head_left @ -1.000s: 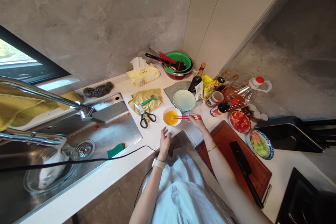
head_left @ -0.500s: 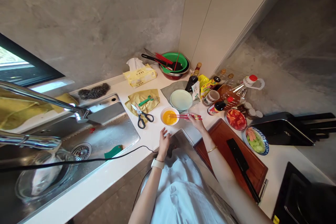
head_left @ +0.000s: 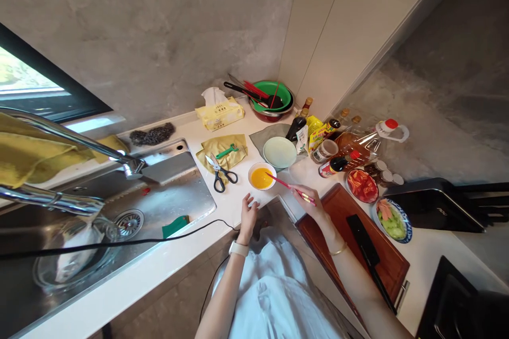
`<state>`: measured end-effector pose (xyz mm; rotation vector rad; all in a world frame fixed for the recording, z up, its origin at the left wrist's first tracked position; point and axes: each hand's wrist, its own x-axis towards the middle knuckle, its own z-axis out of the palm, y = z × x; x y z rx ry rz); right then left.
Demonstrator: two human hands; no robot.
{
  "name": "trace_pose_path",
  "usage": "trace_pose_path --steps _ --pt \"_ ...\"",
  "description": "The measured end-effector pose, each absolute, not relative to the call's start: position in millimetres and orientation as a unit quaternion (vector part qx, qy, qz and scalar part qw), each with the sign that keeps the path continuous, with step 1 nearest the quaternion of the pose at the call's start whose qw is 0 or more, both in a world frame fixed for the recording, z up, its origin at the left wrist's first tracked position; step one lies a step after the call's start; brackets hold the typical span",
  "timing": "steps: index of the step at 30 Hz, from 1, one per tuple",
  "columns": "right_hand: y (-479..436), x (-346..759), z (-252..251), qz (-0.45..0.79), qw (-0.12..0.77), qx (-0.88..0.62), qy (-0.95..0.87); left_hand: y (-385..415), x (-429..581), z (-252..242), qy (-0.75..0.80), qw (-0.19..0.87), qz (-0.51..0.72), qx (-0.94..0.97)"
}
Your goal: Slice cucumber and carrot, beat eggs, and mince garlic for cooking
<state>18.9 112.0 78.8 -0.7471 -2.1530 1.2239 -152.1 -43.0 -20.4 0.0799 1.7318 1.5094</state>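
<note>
My right hand (head_left: 308,203) grips a pair of red chopsticks (head_left: 283,184). Their tips reach the right side of a small white bowl (head_left: 251,181) of beaten egg (head_left: 261,178); whether they touch the liquid I cannot tell. Just below that bowl is my left hand (head_left: 248,211), fingers loosely bent and apart, holding nothing. To the left lie black-handled scissors (head_left: 221,174) and a green peeler (head_left: 227,151) on a yellow cloth (head_left: 238,142). Behind the egg sits a pale green plate (head_left: 280,152).
Right of me, a cleaver (head_left: 362,240) lies on a wooden cutting board (head_left: 387,265), near bowls of red pieces (head_left: 362,185) and green slices (head_left: 392,222). Bottles (head_left: 338,163) crowd the back corner. A sink (head_left: 175,185) with a faucet (head_left: 133,167) is at left; a black cable (head_left: 151,242) crosses it.
My right hand has drawn back right and downward, and the chopsticks now slant, their tips nearer the bowl's right side. My left hand stays put. The whole view has shifted slightly.
</note>
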Motion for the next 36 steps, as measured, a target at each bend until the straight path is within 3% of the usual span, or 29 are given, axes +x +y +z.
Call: trace_pose_path --steps 7,21,36 --pt "83 52 44 0.367 0.299 -0.269 -0.839 -41 -155 -26 0.693 0.405 0.596 0.039" --pt "82 10 25 0.354 0.351 -0.237 -0.834 -43 -150 -24 0.692 0.417 0.585 0.068" --pt "114 -50 21 0.363 0.256 -0.198 -0.874 -56 -166 -35 0.703 0.385 0.596 0.037"
